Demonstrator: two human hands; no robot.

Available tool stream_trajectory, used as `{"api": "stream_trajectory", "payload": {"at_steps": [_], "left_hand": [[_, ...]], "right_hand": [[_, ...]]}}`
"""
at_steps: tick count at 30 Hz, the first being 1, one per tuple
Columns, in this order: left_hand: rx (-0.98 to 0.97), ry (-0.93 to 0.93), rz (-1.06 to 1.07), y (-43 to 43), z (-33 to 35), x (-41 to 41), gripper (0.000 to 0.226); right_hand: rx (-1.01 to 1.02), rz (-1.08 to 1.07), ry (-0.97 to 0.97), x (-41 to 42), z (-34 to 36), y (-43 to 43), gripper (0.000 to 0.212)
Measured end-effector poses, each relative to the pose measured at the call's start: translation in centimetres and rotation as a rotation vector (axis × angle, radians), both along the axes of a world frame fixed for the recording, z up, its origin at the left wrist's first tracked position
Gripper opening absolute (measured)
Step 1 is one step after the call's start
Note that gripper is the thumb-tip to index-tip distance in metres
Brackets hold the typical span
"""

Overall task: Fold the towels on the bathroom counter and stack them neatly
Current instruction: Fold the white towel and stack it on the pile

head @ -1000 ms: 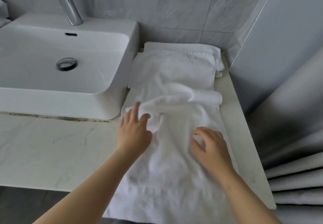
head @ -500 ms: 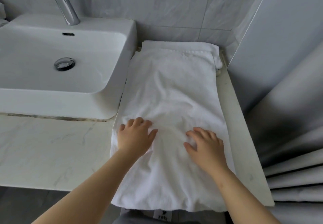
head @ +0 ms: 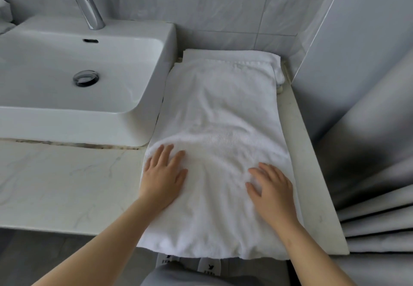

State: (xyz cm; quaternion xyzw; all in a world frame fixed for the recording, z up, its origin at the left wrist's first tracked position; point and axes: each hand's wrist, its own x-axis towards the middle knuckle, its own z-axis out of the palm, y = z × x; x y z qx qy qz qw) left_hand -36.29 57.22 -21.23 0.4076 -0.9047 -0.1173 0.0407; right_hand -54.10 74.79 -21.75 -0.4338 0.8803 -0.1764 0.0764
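On the near half of a long white terry-cloth towel [head: 221, 111], the fingers [head: 166, 155] of the left hand [head: 164, 178] lay straight and slightly spread, pressed flat on the pile and gripping nothing. The fingers [head: 264, 168] of the right hand [head: 271, 188] were likewise extended and flat on the cloth, thumb out to the side, holding nothing. Both bare forearms entered from the lower edge of the view. Shallow creases fanned across the cloth between the two hands.

The towel ran lengthwise from front to back, its near end hanging slightly over the front edge. Its far end rested on a second folded white towel [head: 230, 53], of which only a back strip and the right-hand edge showed, close against the wall. Both lay on a pale, marble-veined stone desk [head: 67, 180].

Just beside the long towel's left edge stood a white rectangular ceramic basin [head: 156, 93], with a round chrome drain [head: 86, 78] in its bowl and a chrome tap [head: 87, 4] at its back rim. Grey wall tiles [head: 201, 2] rose behind, and a grey pleated curtain [head: 375, 196] hung to the right of the desk. Two white shoe toes [head: 210, 266] showed below the front edge.
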Motion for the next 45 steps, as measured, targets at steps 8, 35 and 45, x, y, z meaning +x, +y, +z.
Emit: {"api": "stream_trajectory", "payload": {"at_steps": [8, 35, 45], "left_hand": [[0.112, -0.002, 0.525, 0.7, 1.1, 2.2, 0.068], [0.987, 1.264, 0.639, -6.1, 6.0, -3.3, 0.018], [-0.052, 0.199, -0.112, -1.8, 1.9, -3.6, 0.050]], "right_hand": [[0.082, -0.486, 0.068, 0.3, 0.5, 2.1, 0.040], [-0.918, -0.527, -0.500, -5.6, 6.0, -3.9, 0.020], [-0.271, -0.108, 0.155, -1.2, 2.8, -4.1, 0.034]]}}
